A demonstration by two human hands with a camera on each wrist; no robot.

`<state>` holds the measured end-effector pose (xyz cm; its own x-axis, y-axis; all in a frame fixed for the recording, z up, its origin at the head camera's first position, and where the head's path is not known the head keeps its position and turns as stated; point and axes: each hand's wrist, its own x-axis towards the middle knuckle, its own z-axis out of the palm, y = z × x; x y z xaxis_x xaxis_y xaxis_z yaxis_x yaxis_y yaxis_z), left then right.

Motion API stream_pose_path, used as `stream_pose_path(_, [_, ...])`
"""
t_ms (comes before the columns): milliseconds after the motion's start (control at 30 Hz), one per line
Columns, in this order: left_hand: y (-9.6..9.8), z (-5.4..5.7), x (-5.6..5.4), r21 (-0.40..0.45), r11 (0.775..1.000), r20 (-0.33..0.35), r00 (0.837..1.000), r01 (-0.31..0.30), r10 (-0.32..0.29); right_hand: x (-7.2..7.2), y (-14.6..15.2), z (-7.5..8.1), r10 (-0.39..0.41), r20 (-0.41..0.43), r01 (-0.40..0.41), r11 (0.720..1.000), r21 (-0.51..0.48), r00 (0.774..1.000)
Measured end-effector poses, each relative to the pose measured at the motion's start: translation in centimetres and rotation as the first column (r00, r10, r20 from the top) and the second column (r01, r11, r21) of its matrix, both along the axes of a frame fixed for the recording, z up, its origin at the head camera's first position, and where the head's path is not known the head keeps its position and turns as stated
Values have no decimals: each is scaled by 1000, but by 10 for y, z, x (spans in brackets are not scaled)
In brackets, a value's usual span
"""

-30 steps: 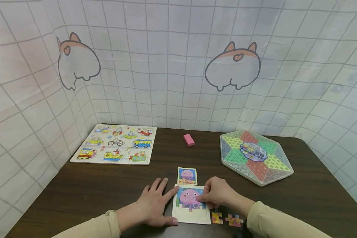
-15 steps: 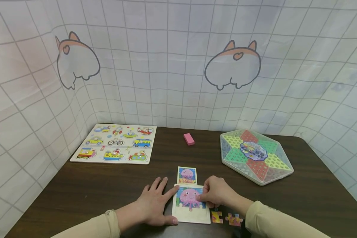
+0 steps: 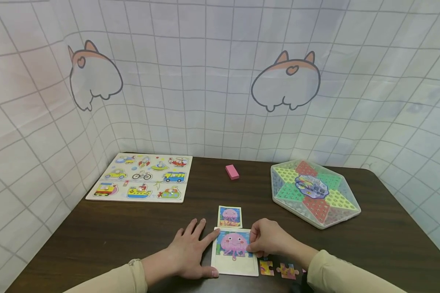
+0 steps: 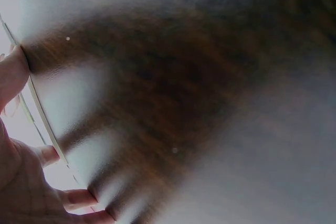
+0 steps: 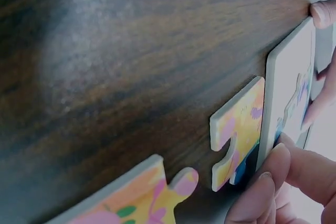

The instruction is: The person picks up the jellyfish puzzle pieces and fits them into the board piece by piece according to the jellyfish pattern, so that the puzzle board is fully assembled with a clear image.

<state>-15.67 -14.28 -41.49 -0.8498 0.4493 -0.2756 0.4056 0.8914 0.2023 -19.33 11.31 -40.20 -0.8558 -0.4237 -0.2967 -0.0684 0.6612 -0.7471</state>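
A white-framed jigsaw board [image 3: 236,266] lies near the table's front, its upper part filled with a pink jellyfish picture [image 3: 233,243] and its lower part bare. My left hand [image 3: 190,250] is spread flat, fingertip and thumb resting on the board's left side; the left wrist view shows its fingers [image 4: 79,199] stretched out. My right hand [image 3: 273,240] has thumb and bent fingers pinching at a jigsaw piece on the picture's right edge, mostly hidden by the fingers. Beside the board lie a yellow jigsaw piece [image 5: 236,129] and another piece [image 3: 287,271].
A small jellyfish picture card [image 3: 229,217] touches the board's far edge. Farther back are a vehicle peg puzzle [image 3: 141,178], a pink block [image 3: 232,172] and a hexagonal Chinese checkers box [image 3: 315,193]. A sliver of another piece [image 3: 304,270] shows by the right sleeve.
My right thumb has slid slightly right, uncovering a little more of the jellyfish's right side. The left hand and the board stay put.
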Motion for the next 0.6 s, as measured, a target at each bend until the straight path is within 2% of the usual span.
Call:
stream_pose_path(167, [0, 0, 0, 0, 1000, 11, 1000, -4, 4, -1, -7, 1, -44, -6, 44, 994, 102, 999])
stream_pose_path(267, [0, -1, 0, -1, 1000, 13, 1000, -5, 5, -3, -13, 3, -57, -22, 60, 979, 195, 998])
stream_pose_path(400, [0, -1, 0, 0, 1000, 17, 1000, -6, 6, -8, -21, 2, -35, -56, 50, 954, 297, 998])
stream_pose_path(600, [1, 0, 0, 0, 1000, 19, 1000, -10, 10, -12, -24, -1, -21, -85, 50, 935, 351, 996])
